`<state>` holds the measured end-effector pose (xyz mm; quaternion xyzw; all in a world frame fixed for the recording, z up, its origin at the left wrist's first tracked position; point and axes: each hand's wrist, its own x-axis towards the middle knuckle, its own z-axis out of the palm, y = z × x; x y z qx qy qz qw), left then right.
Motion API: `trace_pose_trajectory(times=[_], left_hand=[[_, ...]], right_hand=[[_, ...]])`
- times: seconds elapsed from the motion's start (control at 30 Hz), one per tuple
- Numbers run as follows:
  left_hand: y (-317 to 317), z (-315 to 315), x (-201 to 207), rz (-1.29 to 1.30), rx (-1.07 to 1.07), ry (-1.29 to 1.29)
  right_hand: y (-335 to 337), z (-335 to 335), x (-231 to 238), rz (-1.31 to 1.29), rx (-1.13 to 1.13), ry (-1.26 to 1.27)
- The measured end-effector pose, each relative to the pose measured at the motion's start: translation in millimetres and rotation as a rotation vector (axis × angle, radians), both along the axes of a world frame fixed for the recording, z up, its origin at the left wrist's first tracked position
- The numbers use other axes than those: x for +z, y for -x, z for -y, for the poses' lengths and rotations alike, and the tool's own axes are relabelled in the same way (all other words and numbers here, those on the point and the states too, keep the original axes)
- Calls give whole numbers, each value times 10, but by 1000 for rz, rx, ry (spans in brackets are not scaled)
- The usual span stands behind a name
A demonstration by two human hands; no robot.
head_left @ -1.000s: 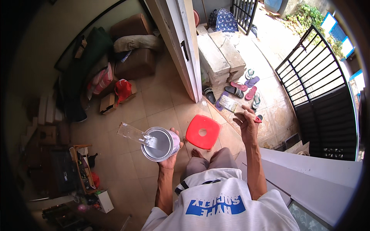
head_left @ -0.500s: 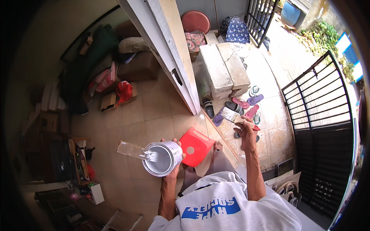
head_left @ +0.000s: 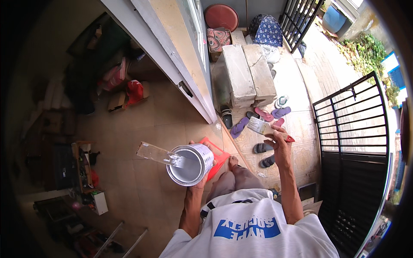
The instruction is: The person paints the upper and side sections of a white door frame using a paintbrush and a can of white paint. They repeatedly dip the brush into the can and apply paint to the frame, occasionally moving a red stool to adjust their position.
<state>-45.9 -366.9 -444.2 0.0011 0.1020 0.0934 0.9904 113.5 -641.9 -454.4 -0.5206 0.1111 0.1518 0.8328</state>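
Note:
A paint can (head_left: pixel 206 161) rests tilted in my left hand (head_left: pixel 201 184), whose fingers wrap round its far side. Pale grey paint shows inside the can, and a flat wooden stir stick (head_left: pixel 151 153) leans out over the rim to the left, smeared with paint at its inner end. Out to the right, my right hand (head_left: pixel 280 145) grips a paintbrush (head_left: pixel 270 129) by its handle. The brush's whitish bristles point left, apart from the can. Behind the can, a red plastic stool (head_left: pixel 220 155) is partly hidden.
A white door (head_left: pixel 183 81) stands open ahead. Beyond it are concrete blocks (head_left: pixel 238 77), several scattered sandals (head_left: pixel 239 127) and a black metal gate (head_left: pixel 350 129) on the right. Indoors at left are a cardboard box (head_left: pixel 117 102) and a small shelf (head_left: pixel 81 165).
The paint can has moved slightly right and up with my left hand. My right hand has turned the brush, and the stool is now more covered as the view has shifted.

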Motion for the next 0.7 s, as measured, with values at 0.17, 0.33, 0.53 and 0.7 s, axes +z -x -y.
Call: trace_pose_trajectory(times=[0.17,0.33,0.53,0.7], left_hand=[[-63,113,-52,42,-52,109],[-43,71,-213,-2,-46,77],[-321,41,-174,-30,-14,34],[-406,39,-331,-155,142,-91]], right_hand=[[184,-62,-90,-31,30,-36],[237,-164,113,-1,4,-41],[116,-218,1116,276,65,124],[-93,-540,2302,603,433,434]])
